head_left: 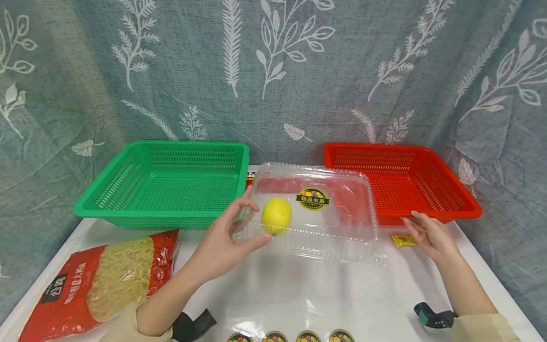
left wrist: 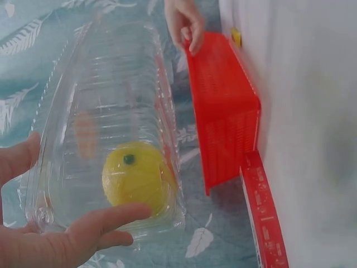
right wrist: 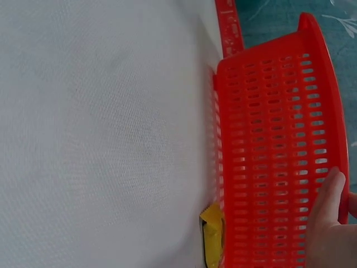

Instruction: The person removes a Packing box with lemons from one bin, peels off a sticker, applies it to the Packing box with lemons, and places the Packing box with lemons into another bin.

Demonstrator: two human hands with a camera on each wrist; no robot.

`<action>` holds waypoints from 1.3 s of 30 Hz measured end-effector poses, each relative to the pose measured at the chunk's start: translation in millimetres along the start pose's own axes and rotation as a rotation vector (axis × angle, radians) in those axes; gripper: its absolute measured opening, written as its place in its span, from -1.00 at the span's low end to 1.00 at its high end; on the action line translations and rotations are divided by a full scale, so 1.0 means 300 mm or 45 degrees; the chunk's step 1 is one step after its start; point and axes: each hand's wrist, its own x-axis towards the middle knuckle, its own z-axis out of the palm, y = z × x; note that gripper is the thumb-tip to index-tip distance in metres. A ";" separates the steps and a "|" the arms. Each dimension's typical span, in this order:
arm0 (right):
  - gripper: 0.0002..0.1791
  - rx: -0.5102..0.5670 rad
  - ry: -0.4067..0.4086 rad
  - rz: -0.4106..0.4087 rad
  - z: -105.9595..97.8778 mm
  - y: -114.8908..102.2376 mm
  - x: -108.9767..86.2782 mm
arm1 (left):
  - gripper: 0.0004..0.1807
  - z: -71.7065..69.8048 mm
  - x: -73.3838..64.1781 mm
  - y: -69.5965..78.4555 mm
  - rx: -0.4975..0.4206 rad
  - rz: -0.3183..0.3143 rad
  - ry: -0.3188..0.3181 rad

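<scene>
A clear plastic fruit box (head_left: 337, 237) with a round fruit label hangs tilted over the table's middle. Its left end is gripped by my left hand (head_left: 231, 240), thumb on the near side and fingers at the far side. Through the clear plastic shows a yellow, lemon-like fruit (head_left: 277, 216) with a green spot (left wrist: 129, 159) at its end. My right hand (head_left: 431, 235) pinches the front rim of the red basket (right wrist: 268, 139), its thumb against the outer wall. Just below that rim lies a small yellow packet (head_left: 403, 241) on the table.
A green basket (head_left: 162, 221) stands at the back left. In front of it lies a red bag of pasta (head_left: 119, 278). A red-and-white printed package (left wrist: 265, 209) sits between the baskets. Several round labels (head_left: 308, 337) lie at the near edge, and a patterned curtain (head_left: 299, 71) hangs behind.
</scene>
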 end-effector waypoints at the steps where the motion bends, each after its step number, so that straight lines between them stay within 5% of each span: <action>1: -0.91 0.013 0.005 0.005 0.000 0.000 0.000 | -0.56 0.005 0.013 0.002 -0.003 0.004 0.006; 16: -0.88 -0.043 -0.038 -0.025 0.007 0.015 0.000 | -0.57 0.147 0.202 0.020 -0.068 -0.016 0.084; 28: -0.90 -0.054 0.022 -0.065 0.000 0.023 -0.004 | -0.57 0.327 0.359 0.023 -0.149 -0.038 0.052; 39: -0.88 -0.077 0.015 -0.064 0.002 0.017 -0.006 | -0.57 0.465 0.471 0.046 -0.190 -0.033 0.157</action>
